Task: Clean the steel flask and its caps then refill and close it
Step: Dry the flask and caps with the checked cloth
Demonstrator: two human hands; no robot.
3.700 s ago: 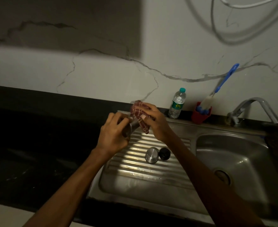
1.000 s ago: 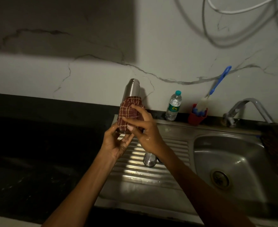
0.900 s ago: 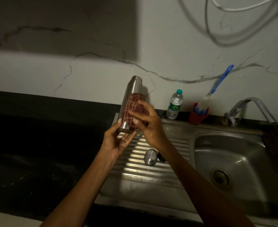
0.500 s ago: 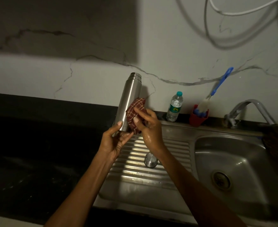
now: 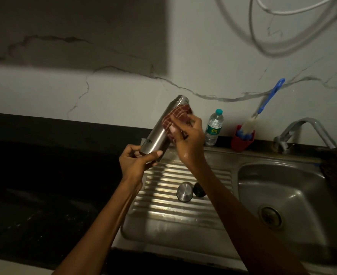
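The steel flask (image 5: 159,130) is held in the air above the back of the sink's ribbed drainboard (image 5: 183,195), tilted with its open mouth up and toward the wall. The left hand (image 5: 136,161) grips its base, fingers and thumb curled around the bottom edge, probably so the body stays steady and can be turned. The right hand (image 5: 187,137) presses a red checked cloth (image 5: 175,120) against the upper part of the flask, its fingers bent over the cloth to wipe the outside dry. On the drainboard, below the flask, a steel cap (image 5: 184,191) and a black inner cap (image 5: 199,190) stand side by side, waiting. Behind the drainboard, at the wall, stand a plastic water bottle (image 5: 213,128) and a red cup (image 5: 242,140) with a blue-handled bottle brush (image 5: 263,106). The room is dim; the counter left of the drainboard is too dark to read.
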